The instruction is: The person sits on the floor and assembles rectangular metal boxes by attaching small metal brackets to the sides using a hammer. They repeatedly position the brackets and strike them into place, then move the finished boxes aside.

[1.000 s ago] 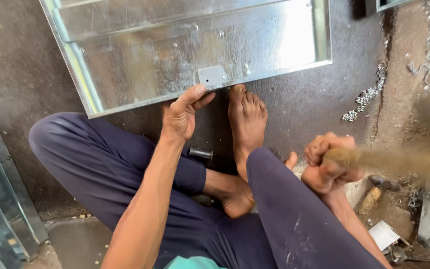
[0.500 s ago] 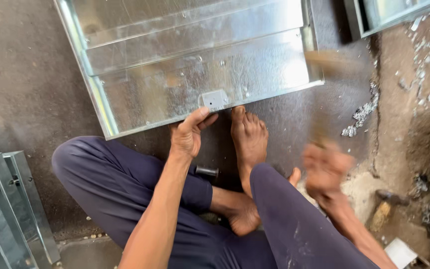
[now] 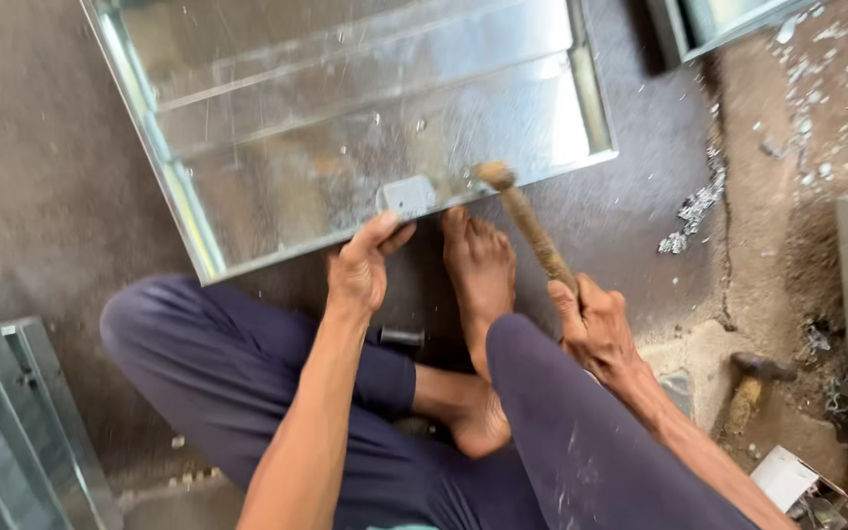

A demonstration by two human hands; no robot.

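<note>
Head view: the person sat on the dark floor [image 3: 41, 147] in navy trousers, and a galvanised sheet-metal panel [image 3: 345, 128] lay flat ahead, filling the frame from ten o'clock across to one o'clock. On the panel's near edge, just about dead centre, sat a small grey metal bracket [image 3: 407, 195]. The left hand [image 3: 363, 270] reached up from six o'clock, its fingers curled and thumb pressed against the panel edge right beneath that bracket, touching it. A bare foot [image 3: 480, 270] was planted just beside that hand at its three o'clock, toes against the panel's edge. The right hand [image 3: 596, 329], over at four o'clock of centre, was wrapped tight round the wooden handle of a hammer [image 3: 527, 226]; the handle slanted up toward eleven o'clock, and its blurred head sat on or just over the panel, close beside the bracket — contact could not be told. A second hammer [image 3: 753, 388] lay on the ground at four o'clock, well apart. Metal shavings [image 3: 694, 211] were scattered at three o'clock. More folded metal sections [image 3: 12, 412] were stacked at eight o'clock.
</note>
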